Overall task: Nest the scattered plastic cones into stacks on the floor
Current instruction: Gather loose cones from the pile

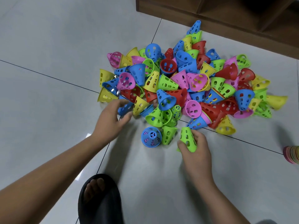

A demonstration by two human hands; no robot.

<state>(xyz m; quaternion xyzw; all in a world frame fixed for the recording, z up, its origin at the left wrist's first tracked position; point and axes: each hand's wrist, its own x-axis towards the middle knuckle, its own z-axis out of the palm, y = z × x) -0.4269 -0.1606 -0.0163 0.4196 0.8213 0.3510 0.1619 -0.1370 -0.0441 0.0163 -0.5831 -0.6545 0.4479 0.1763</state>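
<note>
Just past the black slipper (pixel 98 199), the right hand (pixel 196 154) has its grip closed round a green cone (pixel 187 139). I'd lower it mouth-down, centred over the blue-topped stack (pixel 151 137) just beside it. The left hand (pixel 111 118) reaches the pile (pixel 186 81) edge, too blurred to tell its grip. Bare floor (pixel 48 110) lies open to the left, and a wooden cabinet (pixel 226 16) hems the far side.

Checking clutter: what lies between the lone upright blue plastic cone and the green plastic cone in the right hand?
Head view: another green plastic cone beside the blue cone, then bare tile up to the held cone.
</note>
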